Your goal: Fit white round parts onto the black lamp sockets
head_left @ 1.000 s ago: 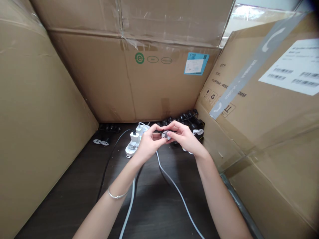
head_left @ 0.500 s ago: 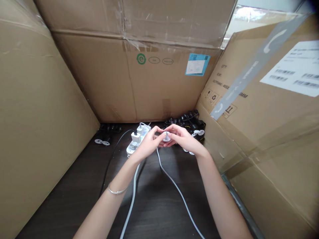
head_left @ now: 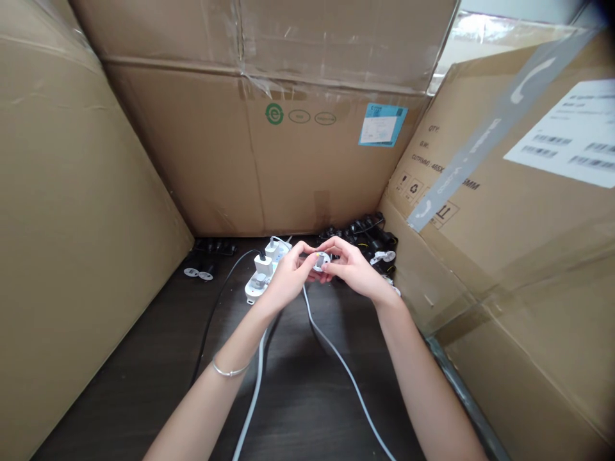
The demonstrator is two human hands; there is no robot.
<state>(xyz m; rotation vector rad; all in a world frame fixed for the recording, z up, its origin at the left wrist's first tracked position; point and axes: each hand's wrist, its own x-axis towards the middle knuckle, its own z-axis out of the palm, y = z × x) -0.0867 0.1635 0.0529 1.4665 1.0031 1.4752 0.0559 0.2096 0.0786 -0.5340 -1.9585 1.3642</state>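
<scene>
Compared with half a second earlier, the two hands have eased apart a little, and more of the face of the small round white disc (head_left: 321, 260) now shows between them, tilted toward the camera; the view has also drifted very slightly. The left hand (head_left: 288, 276), with a thin silver bangle (head_left: 229, 371) on its wrist, is curled and pinches the disc's left edge with its fingertips. The right hand (head_left: 353, 269) is also half closed and holds the disc's right edge, so the disc sits between the two sets of fingertips, above the dark wooden table (head_left: 331, 410). Just left of the left hand lies a white power strip (head_left: 257, 285) with white plugs in its sockets. A white cable (head_left: 255, 384) and a black cable (head_left: 210, 326) run across the table. Beyond the right hand lies a row of black adapters (head_left: 358, 232), and a smaller black-and-white group (head_left: 209, 253) sits further left. Large cardboard boxes (head_left: 182, 160) enclose the table on the left, back and right, some with printed labels.
</scene>
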